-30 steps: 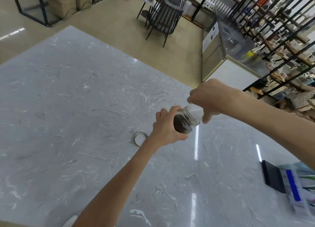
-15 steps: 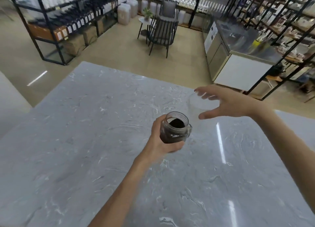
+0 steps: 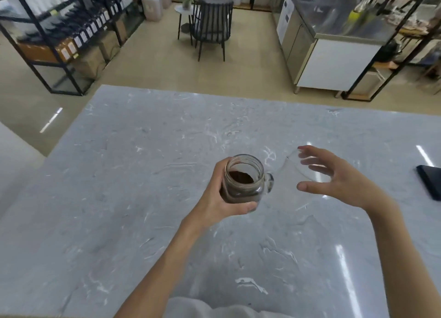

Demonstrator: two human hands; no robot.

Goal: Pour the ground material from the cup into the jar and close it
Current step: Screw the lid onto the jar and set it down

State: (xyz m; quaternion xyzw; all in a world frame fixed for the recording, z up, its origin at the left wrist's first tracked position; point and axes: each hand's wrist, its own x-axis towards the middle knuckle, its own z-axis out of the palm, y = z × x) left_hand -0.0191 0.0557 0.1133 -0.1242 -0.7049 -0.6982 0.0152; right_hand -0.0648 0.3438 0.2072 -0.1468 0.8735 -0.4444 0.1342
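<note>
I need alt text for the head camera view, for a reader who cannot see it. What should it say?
A left hand holds an open glass jar of dark ground material above a grey marble table. The right hand, fingers spread, holds a clear, seemingly empty cup beside it. No lid is on the jar; shelves and a chair stand behind.

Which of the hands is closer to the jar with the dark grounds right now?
Left. The left hand is wrapped around the jar, gripping it. The right hand is off to its right, apart from it, around a clear cup.
</note>
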